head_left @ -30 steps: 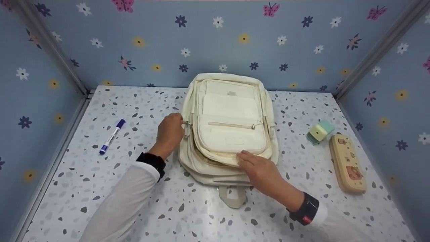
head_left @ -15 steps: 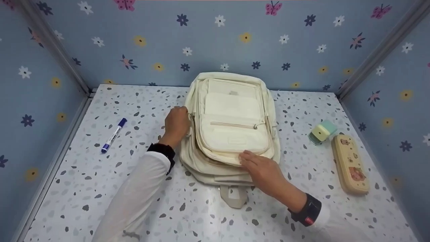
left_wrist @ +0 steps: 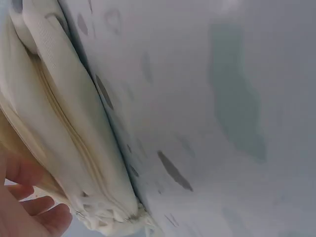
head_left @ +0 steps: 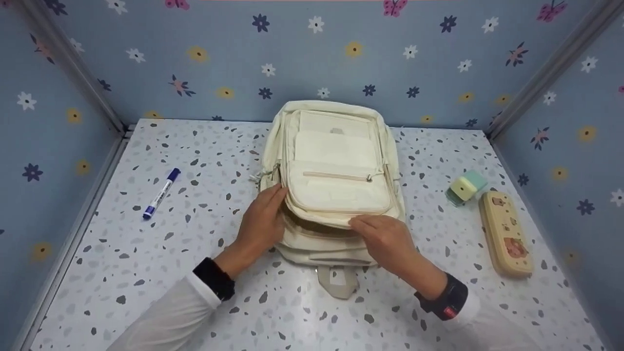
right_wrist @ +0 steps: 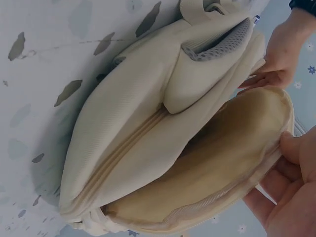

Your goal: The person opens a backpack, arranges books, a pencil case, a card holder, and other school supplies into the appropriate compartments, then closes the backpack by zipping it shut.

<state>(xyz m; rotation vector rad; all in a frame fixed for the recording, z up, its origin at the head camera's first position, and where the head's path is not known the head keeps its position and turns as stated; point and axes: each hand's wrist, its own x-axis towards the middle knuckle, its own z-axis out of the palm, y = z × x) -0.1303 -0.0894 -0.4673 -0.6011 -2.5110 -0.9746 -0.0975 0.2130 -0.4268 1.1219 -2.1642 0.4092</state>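
Observation:
A cream backpack [head_left: 336,190] lies on its back with its carry loop [head_left: 339,282] toward me. Its front compartment gapes along the near side, and the right wrist view shows the tan lining [right_wrist: 227,148]. My right hand [head_left: 390,241] pinches the compartment's lifted edge, thumb on the inner side and fingers outside. At the left side of the opening is my left hand [head_left: 261,219], its fingertips against the edge of the front panel. In the left wrist view, the fingers [left_wrist: 47,212] are loosely bent and apart from the thumb.
A blue-capped marker [head_left: 162,193] lies on the speckled table [head_left: 195,282] to the left. To the right are a green and yellow pencil sharpener-like block [head_left: 465,188] and a beige pencil case [head_left: 505,234]. A flowered blue panel [head_left: 321,53] stands behind the backpack.
My left hand has left the zipper pull at the backpack's left side and come nearer, to the opening. My right hand has raised the panel's edge, so the gap is wider.

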